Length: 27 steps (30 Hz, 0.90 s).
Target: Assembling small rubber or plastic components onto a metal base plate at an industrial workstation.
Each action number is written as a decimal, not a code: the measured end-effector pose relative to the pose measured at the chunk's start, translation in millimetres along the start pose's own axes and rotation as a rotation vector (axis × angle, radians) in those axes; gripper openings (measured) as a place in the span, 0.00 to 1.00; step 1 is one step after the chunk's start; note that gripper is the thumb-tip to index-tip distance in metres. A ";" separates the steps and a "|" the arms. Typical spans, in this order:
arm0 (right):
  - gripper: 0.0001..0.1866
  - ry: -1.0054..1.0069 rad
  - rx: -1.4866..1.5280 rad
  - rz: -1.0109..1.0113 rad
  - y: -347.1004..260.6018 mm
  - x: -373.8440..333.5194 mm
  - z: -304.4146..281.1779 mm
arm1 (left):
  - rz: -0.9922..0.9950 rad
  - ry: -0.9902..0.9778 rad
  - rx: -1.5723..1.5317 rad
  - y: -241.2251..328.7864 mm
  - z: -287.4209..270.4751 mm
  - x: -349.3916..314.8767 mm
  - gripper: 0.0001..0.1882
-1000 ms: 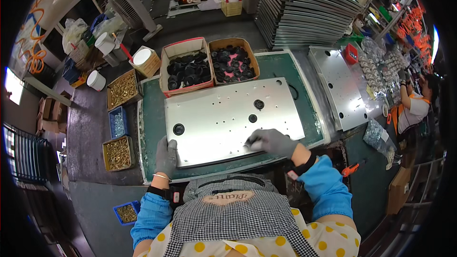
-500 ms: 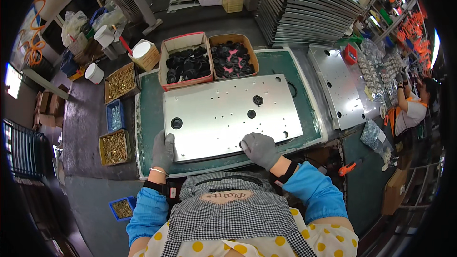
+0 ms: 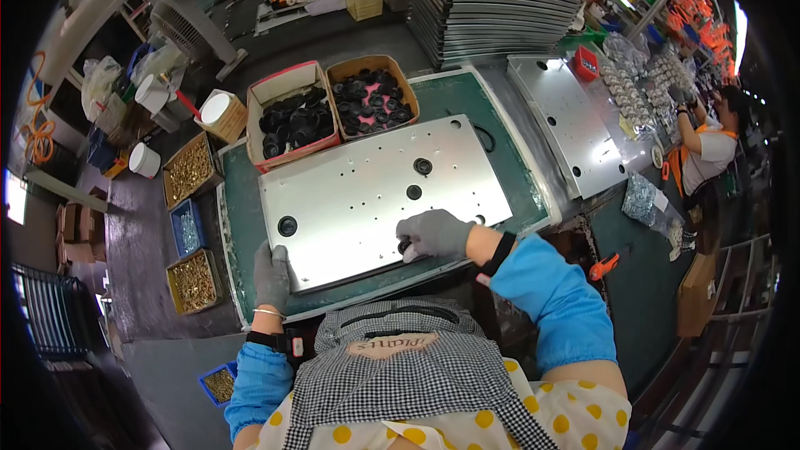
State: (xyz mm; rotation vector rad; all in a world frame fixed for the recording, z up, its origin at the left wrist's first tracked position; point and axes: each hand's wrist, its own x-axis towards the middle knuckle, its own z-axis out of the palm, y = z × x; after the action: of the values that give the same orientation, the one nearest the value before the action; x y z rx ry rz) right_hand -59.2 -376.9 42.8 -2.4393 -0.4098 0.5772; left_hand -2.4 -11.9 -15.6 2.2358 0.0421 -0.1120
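Observation:
A shiny metal panel [image 3: 358,237] with small holes lies on a green mat [image 3: 450,96]. Three black rubber grommets sit in it: one near its left end [image 3: 287,226], two right of the middle [image 3: 423,167]. My left hand [image 3: 271,277], in a grey glove, grips the panel's left edge near the front corner. My right hand [image 3: 436,233], gloved too, has its fingers closed on another black grommet [image 3: 405,246] at the panel's front edge; the fingers partly cover it. Open holes remain visible near the panel's right corners.
Two boxes of black grommets [image 3: 252,121] [image 3: 408,92] stand behind the panel. Bins of brass-coloured screws [image 3: 218,283] and a blue bin [image 3: 177,229] are on the left. A second panel [image 3: 575,129] lies right, before stacked metal panels [image 3: 508,17]. A person [image 3: 712,146] works far right.
The view has shifted, so the scene appears turned slightly. My right hand has tilted and its fingers have turned over the front grommet. My left hand stays at the panel's left edge.

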 end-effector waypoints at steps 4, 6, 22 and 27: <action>0.25 -0.169 -0.224 -0.014 15.3 21.1 -20.2 | 0.086 0.021 0.026 -22.6 1.8 2.9 0.23; 0.27 -0.211 -0.410 -0.042 20.4 34.4 -12.5 | -0.033 0.003 0.033 -37.1 4.6 8.0 0.23; 0.19 -0.133 -0.218 0.079 25.0 56.1 10.0 | 0.016 -0.387 -0.015 86.2 52.4 14.3 0.31; 0.25 0.104 0.041 -0.025 32.5 16.2 18.6 | -0.064 -0.324 0.022 72.7 19.4 1.3 0.33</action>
State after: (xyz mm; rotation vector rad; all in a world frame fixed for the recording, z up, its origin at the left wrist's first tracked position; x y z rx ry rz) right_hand -49.4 -386.6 4.4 -2.4091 -0.3805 0.4413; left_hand 2.7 -72.1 29.2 2.2124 -0.0641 -0.5092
